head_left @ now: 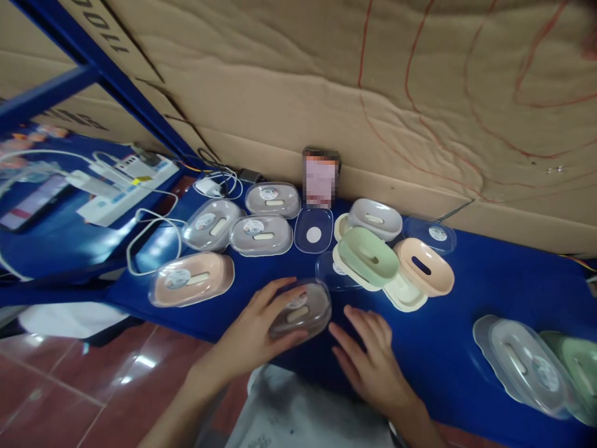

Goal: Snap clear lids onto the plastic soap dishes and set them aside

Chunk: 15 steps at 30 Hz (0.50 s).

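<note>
My left hand (254, 333) wraps around a brown oval soap box with a clear lid (303, 308) that rests near the front edge of the blue table (466, 323). My right hand (370, 361) lies flat on the table just right of that box, fingers apart, holding nothing. Behind them stand a peach lidded box (191, 280), three grey lidded boxes (261, 235), and a loose pile of green (368, 255), peach (424, 266), cream and grey trays without lids.
Loose clear lids (313, 229) lie mid-table. A phone (321, 179) leans on the cardboard wall (373, 93) behind. A power strip with chargers and white cables (125, 180) lies at left. More lidded boxes (527, 364) sit at far right. Tiled floor is below left.
</note>
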{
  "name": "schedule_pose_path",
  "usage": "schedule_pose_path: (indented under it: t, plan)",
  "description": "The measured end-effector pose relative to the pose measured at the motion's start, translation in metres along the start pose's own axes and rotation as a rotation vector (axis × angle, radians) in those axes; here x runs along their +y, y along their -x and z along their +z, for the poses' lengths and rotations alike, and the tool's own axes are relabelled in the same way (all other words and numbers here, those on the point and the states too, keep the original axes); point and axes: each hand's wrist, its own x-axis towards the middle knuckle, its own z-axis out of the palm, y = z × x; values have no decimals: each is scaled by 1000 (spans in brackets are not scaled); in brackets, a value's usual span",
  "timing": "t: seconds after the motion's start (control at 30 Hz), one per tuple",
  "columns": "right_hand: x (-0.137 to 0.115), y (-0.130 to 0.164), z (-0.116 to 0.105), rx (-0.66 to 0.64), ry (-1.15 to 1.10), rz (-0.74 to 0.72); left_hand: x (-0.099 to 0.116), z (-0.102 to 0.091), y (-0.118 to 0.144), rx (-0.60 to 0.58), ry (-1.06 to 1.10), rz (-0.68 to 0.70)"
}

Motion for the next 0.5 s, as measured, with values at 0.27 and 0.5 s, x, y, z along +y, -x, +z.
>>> schedule_pose_path:
  t: [0.27,0.5]
  plan:
    - [-31,-1,29,-160,-13,-81,20,-13,-67,246,23,123]
    - [-23,-6,15,-222,1,-74,-2,17,-149,219,-161,32]
